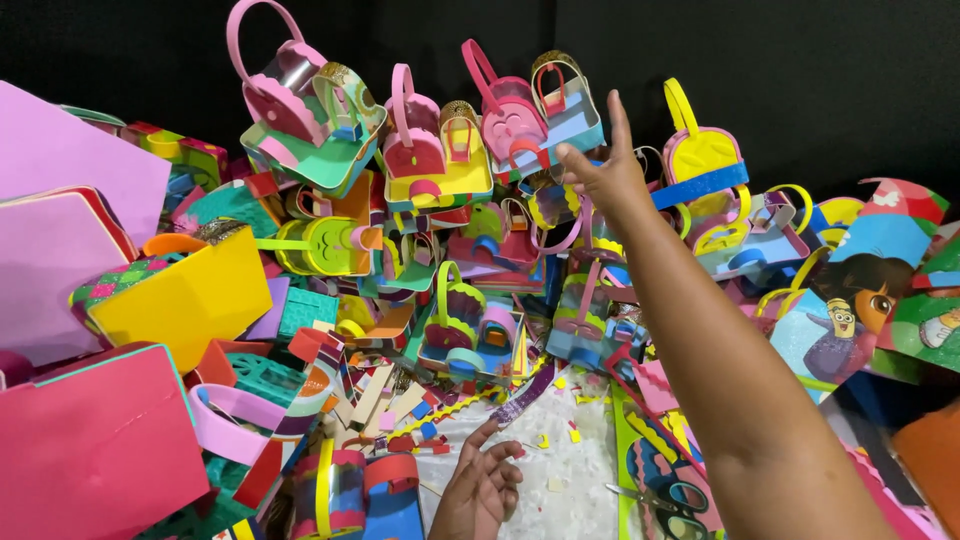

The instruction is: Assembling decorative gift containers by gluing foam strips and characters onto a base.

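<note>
Left hand (482,490) rests empty, fingers loose — right hand (605,172), open-gripped, reaches toward foam baskets (520,120).

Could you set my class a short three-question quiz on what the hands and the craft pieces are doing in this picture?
1. True or false: the right hand is stretched up toward the heap of small foam baskets, its fingers spread.
2. Where does the left hand lie?
A. On the yellow box
B. Low down on the white sheet strewn with scraps
C. Inside a pink basket
3. Fill in: a pair of ______ lies near the right forearm, at the bottom of the picture.

Key: 1 true; 2 B; 3 scissors.
</note>
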